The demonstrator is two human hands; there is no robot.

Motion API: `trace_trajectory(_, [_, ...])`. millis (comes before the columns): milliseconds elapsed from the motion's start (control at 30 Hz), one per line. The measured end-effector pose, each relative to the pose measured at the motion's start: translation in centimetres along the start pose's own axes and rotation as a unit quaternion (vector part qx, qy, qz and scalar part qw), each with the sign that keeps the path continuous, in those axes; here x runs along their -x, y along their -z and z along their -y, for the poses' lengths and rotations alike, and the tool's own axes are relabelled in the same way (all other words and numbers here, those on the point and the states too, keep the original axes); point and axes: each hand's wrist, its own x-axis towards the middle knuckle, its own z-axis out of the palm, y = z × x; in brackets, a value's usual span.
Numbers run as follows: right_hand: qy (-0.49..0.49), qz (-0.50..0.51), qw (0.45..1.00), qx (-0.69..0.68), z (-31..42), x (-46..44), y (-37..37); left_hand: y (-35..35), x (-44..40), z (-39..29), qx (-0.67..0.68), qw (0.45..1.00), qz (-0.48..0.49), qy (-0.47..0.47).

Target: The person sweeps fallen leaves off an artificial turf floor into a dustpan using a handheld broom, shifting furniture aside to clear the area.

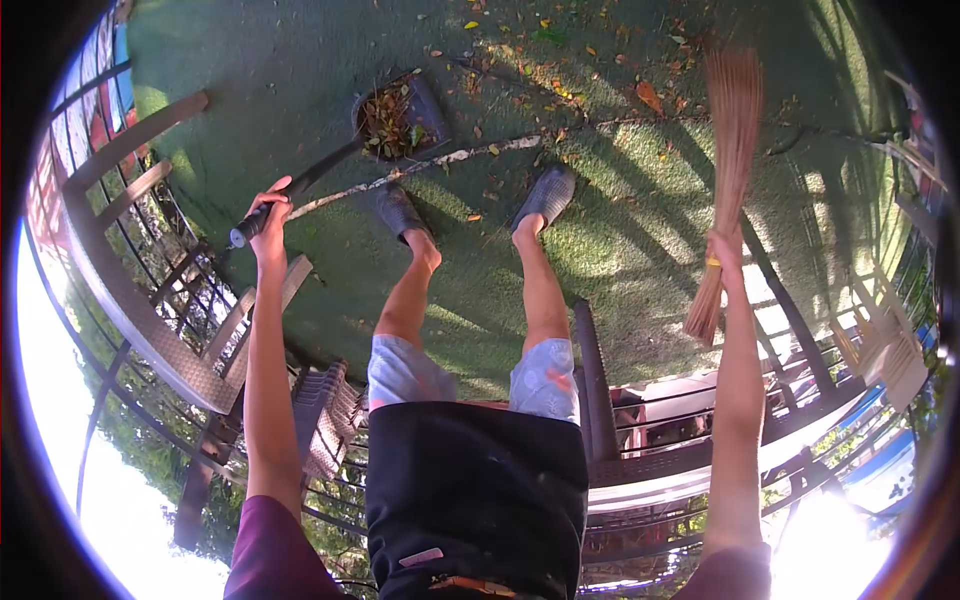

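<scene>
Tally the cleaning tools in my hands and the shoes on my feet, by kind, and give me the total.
Dustpan: 1, its handle in the left hand
Broom: 1, gripped in the right hand
Shoes: 2, one on each foot
Total: 4

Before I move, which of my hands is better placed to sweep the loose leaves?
Probably your right hand: it holds the broom close to the loose leaves, while your left hand holds the dustpan.
</scene>
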Motion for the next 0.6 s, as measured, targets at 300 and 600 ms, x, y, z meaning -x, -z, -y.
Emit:
trace_trajectory(300, [0.003,0.220,0.971,0.095,-2.1,18.6,-15.7,1.5,0.4,4.8,0.107,0.993,-0.003,0.049])
trace_trajectory(600, [-0.078,0.035,0.994,-0.070,0.9,21.0,-13.7,2.7,-1.1,4.3,0.073,0.996,0.058,-0.003])
